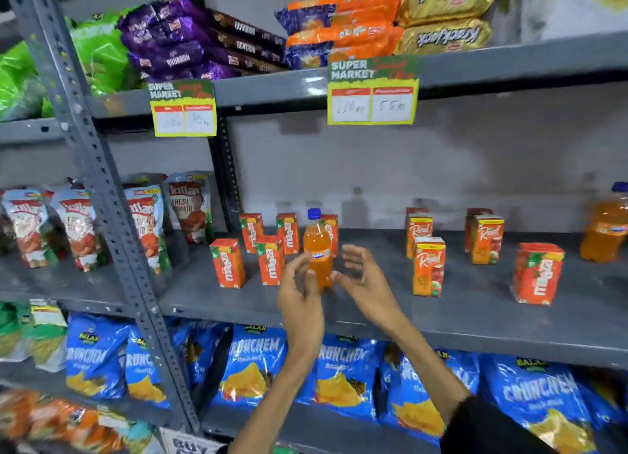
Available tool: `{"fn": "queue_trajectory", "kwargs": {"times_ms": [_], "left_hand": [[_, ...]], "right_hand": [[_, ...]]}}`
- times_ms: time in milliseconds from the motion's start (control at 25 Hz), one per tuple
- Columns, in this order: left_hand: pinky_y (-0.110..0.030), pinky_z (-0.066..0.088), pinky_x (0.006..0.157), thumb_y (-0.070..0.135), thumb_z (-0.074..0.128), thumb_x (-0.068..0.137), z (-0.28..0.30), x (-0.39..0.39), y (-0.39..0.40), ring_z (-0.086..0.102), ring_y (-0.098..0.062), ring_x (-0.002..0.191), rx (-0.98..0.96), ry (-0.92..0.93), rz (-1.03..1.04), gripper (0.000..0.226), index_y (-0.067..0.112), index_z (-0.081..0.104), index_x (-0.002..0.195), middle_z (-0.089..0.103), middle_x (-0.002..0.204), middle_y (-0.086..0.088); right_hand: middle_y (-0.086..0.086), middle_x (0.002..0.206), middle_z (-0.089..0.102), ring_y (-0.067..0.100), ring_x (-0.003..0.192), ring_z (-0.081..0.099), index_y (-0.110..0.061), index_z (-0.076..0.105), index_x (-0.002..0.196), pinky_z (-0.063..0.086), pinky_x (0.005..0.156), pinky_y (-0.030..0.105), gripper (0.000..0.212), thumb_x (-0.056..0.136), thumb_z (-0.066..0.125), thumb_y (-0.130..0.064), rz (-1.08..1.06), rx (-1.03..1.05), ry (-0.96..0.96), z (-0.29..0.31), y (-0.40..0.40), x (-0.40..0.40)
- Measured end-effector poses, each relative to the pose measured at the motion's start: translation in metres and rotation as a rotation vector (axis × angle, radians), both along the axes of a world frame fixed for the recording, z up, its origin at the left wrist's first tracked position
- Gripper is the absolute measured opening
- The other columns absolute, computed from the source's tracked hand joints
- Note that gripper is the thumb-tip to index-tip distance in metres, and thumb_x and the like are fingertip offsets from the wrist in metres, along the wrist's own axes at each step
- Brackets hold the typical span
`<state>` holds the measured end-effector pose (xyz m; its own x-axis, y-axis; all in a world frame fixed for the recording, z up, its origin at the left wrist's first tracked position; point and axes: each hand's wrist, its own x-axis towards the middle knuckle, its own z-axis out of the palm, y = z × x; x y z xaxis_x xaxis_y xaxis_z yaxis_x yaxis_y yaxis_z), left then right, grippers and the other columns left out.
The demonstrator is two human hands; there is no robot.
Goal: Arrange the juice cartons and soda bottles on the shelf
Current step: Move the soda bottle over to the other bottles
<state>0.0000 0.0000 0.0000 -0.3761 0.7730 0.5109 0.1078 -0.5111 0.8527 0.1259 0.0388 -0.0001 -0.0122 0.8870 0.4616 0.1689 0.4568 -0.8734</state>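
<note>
1. The small soda bottle (317, 248) stands up straight near the front of the grey middle shelf (475, 304). It is orange with a blue cap.
2. The left hand (299, 290) is at the bottle's left side. Its fingers are spread and loose. They are blurry, so I cannot tell if they touch the bottle.
3. The right hand (365, 276) is just beside the bottle on the right. Its fingers are spread wide and hold nothing.
4. Five Maaza juice cartons (228, 263) stand to the left of the bottle and behind it.
5. Real juice cartons (429, 266) stand to the right, well apart from the bottle.
6. One more Maaza carton (538, 273) stands farther right, near the front.
7. A big soda bottle (606, 229) stands at the far right edge.
8. Blue chip bags (251, 368) fill the shelf below.
</note>
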Motion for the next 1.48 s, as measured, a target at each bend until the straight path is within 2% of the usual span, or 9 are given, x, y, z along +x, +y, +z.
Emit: {"fn": "queue_trajectory", "kwargs": {"times_ms": [120, 200, 360, 480, 680, 880, 1120, 1280, 1480], "left_hand": [[-0.037, 0.045, 0.117, 0.001, 0.056, 0.101, 0.0, -0.005, 0.031, 0.059, -0.012, 0.131, -0.113, 0.031, -0.103, 0.045, 0.009, 0.051, 0.146, 0.063, 0.141, -0.002], [-0.043, 0.045, 0.116, 0.0, 0.056, 0.101, -0.006, -0.008, 0.05, 0.058, -0.023, 0.134, -0.155, 0.062, -0.153, 0.047, 0.007, 0.05, 0.147, 0.063, 0.143, -0.008], [-0.014, 0.054, 0.093, 0.001, 0.064, 0.097, -0.008, -0.021, 0.055, 0.064, -0.013, 0.118, -0.188, 0.063, -0.24, 0.041, 0.015, 0.058, 0.134, 0.069, 0.121, 0.008], [-0.028, 0.055, 0.1, 0.002, 0.07, 0.092, 0.001, -0.021, 0.046, 0.068, -0.014, 0.116, -0.233, 0.085, -0.279, 0.045, 0.014, 0.062, 0.134, 0.073, 0.121, 0.002], [-0.02, 0.062, 0.082, -0.002, 0.079, 0.082, 0.007, 0.007, 0.002, 0.077, -0.014, 0.101, -0.221, 0.1, -0.392, 0.041, 0.015, 0.073, 0.119, 0.083, 0.102, 0.004], [-0.021, 0.062, 0.071, 0.003, 0.087, 0.075, -0.001, 0.096, -0.039, 0.079, -0.009, 0.091, -0.247, 0.057, -0.49, 0.046, 0.022, 0.074, 0.115, 0.083, 0.097, 0.004], [-0.028, 0.064, 0.077, 0.008, 0.088, 0.076, -0.001, 0.236, -0.055, 0.078, -0.01, 0.092, -0.222, 0.116, -0.659, 0.047, 0.018, 0.071, 0.119, 0.082, 0.1, 0.0], [-0.018, 0.061, 0.075, 0.003, 0.085, 0.077, 0.007, 0.319, -0.058, 0.077, -0.006, 0.09, -0.192, 0.158, -0.785, 0.046, 0.028, 0.069, 0.112, 0.08, 0.097, 0.006], [-0.024, 0.059, 0.089, -0.001, 0.078, 0.082, 0.01, 0.381, -0.051, 0.073, -0.011, 0.099, -0.207, 0.199, -0.767, 0.044, 0.012, 0.069, 0.123, 0.077, 0.113, -0.005]], "right_hand": [[-0.022, 0.116, 0.055, -0.024, 0.098, 0.059, -0.027, 0.04, 0.127, 0.048, 0.085, 0.003, 0.058, 0.087, 0.07, 0.003, 0.097, -0.082, -0.052, 0.006, 0.024, -0.012], [-0.014, 0.112, 0.061, -0.017, 0.092, 0.065, -0.026, 0.044, 0.122, 0.052, 0.085, 0.012, 0.054, 0.087, 0.067, 0.008, 0.117, -0.116, -0.076, 0.001, 0.038, -0.017], [0.001, 0.116, 0.066, 0.005, 0.1, 0.066, -0.017, 0.053, 0.126, 0.055, 0.083, 0.013, 0.044, 0.088, 0.07, -0.002, 0.153, -0.145, -0.07, 0.004, 0.039, -0.016], [0.004, 0.124, 0.066, 0.009, 0.11, 0.065, -0.012, 0.052, 0.134, 0.054, 0.089, 0.015, 0.049, 0.089, 0.071, -0.005, 0.197, -0.144, -0.083, 0.009, 0.027, -0.002], [-0.001, 0.129, 0.068, 0.011, 0.121, 0.065, -0.021, 0.056, 0.131, 0.053, 0.101, 0.029, 0.045, 0.09, 0.068, -0.006, 0.259, -0.152, -0.06, 0.003, -0.02, 0.052], [0.006, 0.137, 0.065, 0.024, 0.128, 0.062, -0.016, 0.051, 0.14, 0.051, 0.107, 0.043, 0.052, 0.092, 0.067, -0.007, 0.185, -0.155, -0.038, 0.002, -0.082, 0.151], [0.004, 0.134, 0.067, 0.022, 0.125, 0.064, -0.019, 0.051, 0.139, 0.053, 0.102, 0.034, 0.054, 0.089, 0.072, -0.012, -0.08, -0.106, -0.038, 0.001, -0.14, 0.271], [-0.001, 0.13, 0.07, 0.019, 0.124, 0.065, -0.022, 0.055, 0.133, 0.053, 0.103, 0.033, 0.049, 0.087, 0.072, -0.015, -0.257, -0.073, -0.013, 0.004, -0.16, 0.34], [0.002, 0.129, 0.067, 0.012, 0.121, 0.065, -0.011, 0.044, 0.139, 0.053, 0.099, 0.025, 0.056, 0.09, 0.061, 0.01, -0.369, -0.096, -0.007, 0.002, -0.15, 0.381]]}}
